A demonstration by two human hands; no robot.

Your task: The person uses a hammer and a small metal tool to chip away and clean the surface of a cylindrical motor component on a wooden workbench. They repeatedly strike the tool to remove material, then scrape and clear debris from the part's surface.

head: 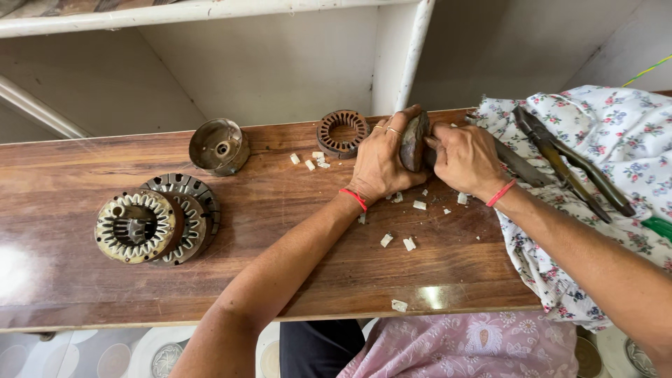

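Together, both hands clasp a stator core stood on edge on the wooden bench.

Left hand (380, 162) curls its fingers over the dark stator core (413, 142); right hand (465, 157) closes on its other side. Pliers (570, 168) lie on floral cloth (616, 129); white insulation scraps (408, 243) lie beside the wrists, another stator core (342, 131) just behind.

We look down from our own head, steeply and close, onto the wooden surface (105, 294), facing the wall (280, 63) behind it.

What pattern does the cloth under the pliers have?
White cloth with small pink and green flowers; head view.
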